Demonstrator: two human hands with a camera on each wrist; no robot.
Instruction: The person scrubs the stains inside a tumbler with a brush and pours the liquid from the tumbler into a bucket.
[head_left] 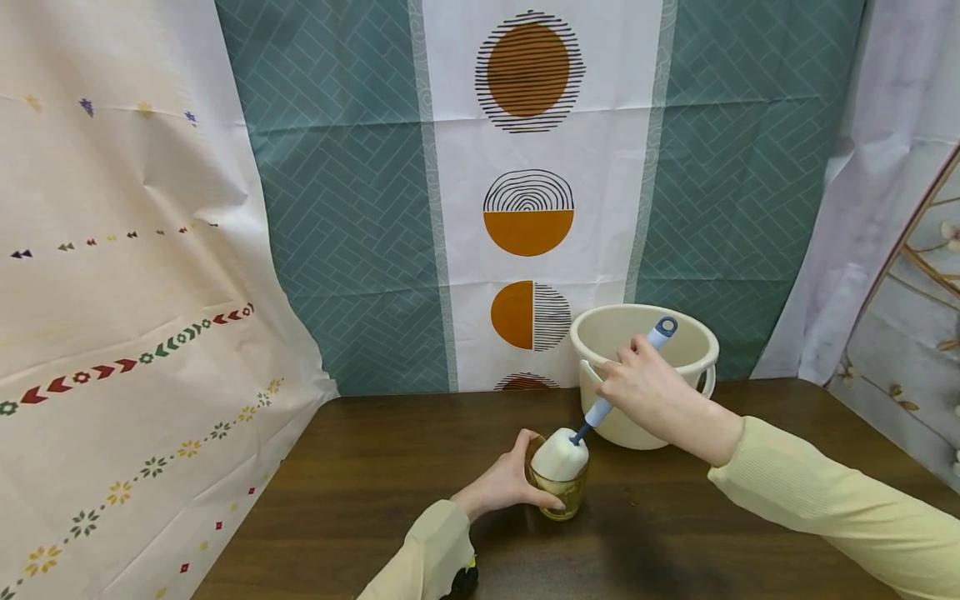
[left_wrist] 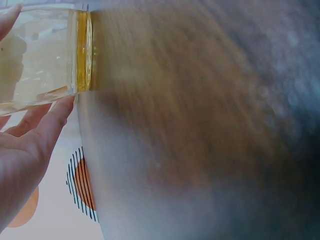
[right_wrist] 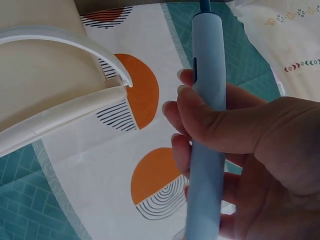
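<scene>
Pale yellow sleeves [head_left: 832, 504] come in lowest in the head view, from 4 o'clock and between 6 and 7, with a black object [head_left: 465, 581] at the left cuff. Over the brown counter [head_left: 375, 467], the left grip [head_left: 501, 482] curls round an amber glass tumbler [head_left: 564, 497] from its 9 o'clock side; whether its base touches the wood I cannot tell. A white sponge head [head_left: 558, 457] sits partly inside the tumbler's mouth, its light-blue handle [head_left: 600, 413] slanting up between 1 and 2 o'clock, the right grip [head_left: 643, 385] wrapped around it. To scrub well, I would judge, steady the tumbler without squeezing hard, keep the handle in line with the mouth, and twist so the sponge rubs wall and bottom evenly. Beyond, towards 1 o'clock, stands a cream bucket [head_left: 637, 433]; farthest, at 12, hangs a teal-and-white cloth [head_left: 337, 208].
</scene>
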